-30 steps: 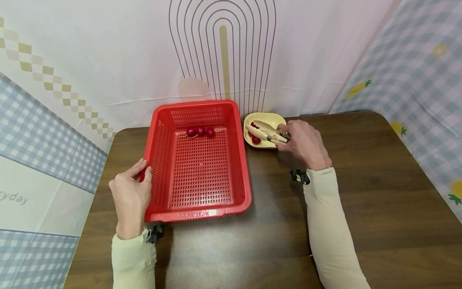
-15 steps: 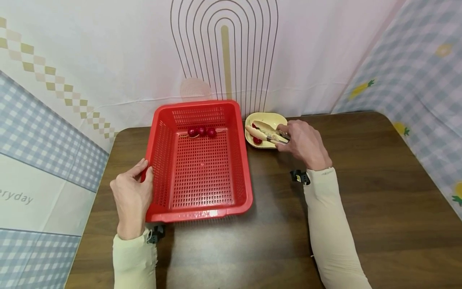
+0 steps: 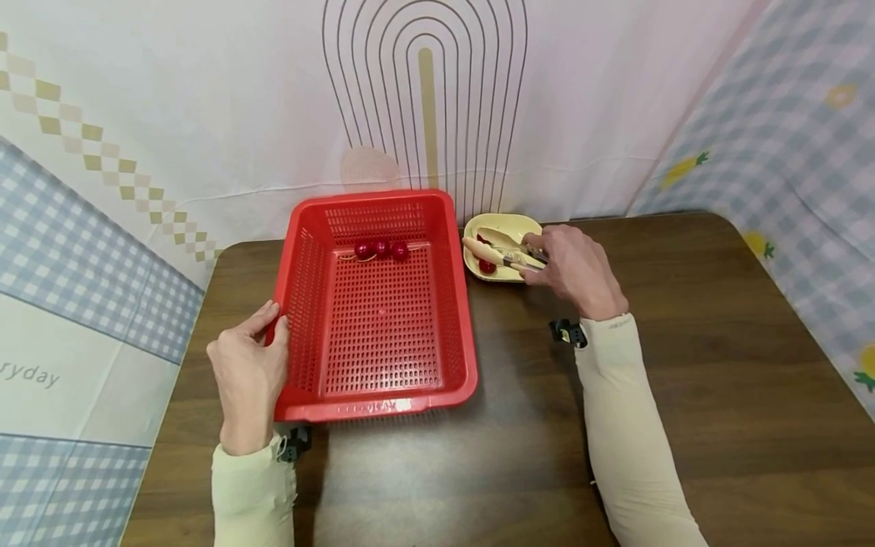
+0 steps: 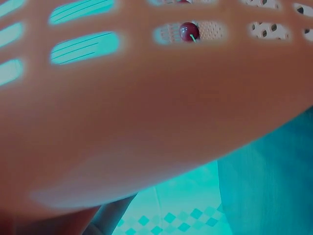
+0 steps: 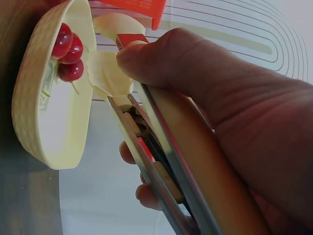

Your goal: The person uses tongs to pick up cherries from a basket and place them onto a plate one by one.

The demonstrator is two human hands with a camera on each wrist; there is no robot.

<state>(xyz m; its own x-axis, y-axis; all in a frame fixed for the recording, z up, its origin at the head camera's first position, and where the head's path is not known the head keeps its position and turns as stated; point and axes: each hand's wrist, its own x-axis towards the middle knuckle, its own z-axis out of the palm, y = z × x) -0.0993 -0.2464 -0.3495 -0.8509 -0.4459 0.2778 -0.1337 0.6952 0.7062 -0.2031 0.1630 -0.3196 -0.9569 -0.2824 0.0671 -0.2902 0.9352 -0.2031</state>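
Observation:
My left hand (image 3: 249, 372) grips the left rim of a red perforated basket (image 3: 383, 406), thumb and fingers pinching its edge. Three dark red cherries (image 3: 380, 248) with stems lie inside the basket near its back wall. In my right hand (image 3: 581, 270) is a pair of tongs (image 5: 161, 161) with cream spoon-shaped tips (image 5: 110, 73), held over a small pale-yellow dish (image 3: 516, 222). That dish holds a few cherries (image 5: 71, 72) in the right wrist view, and the tips are apart from them. In the left wrist view the basket wall (image 4: 146, 112) fills most of the picture, and a cherry (image 4: 190, 32) shows through a slot.
Both containers stand at the back of a dark wooden table (image 3: 437, 486), the dish just right of the basket. Behind the table hangs a patterned white cloth (image 3: 260, 99). A blue checked cloth (image 3: 786, 152) lines the right side.
The tongs have shifted very slightly to the left over the dish. My left hand keeps its grip on the basket rim, and the cherries stay where they were.

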